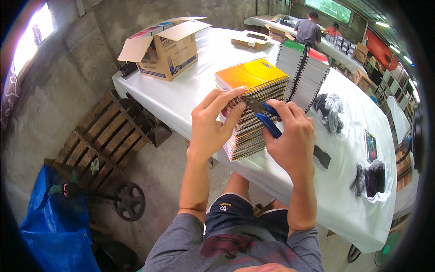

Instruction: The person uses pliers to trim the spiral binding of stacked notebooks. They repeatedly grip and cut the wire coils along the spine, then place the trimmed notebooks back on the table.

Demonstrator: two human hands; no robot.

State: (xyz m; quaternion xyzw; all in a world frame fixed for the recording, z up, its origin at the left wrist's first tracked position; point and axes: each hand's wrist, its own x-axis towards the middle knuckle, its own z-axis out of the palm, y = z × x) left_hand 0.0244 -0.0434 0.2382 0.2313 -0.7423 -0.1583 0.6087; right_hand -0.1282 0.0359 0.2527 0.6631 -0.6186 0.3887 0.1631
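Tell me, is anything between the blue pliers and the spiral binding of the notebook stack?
Nothing visible is. The pliers in the right hand already meet the spiral edge of the notebook stack; the left hand steadies it beside them.

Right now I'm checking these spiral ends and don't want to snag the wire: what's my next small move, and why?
Probably close the blue-handled pliers gently on the wire end. The right hand already has their tip at the spiral edge of the stack of notebooks, and the left hand steadies that edge with its fingertips right beside the tip, so a slow squeeze looks safest.
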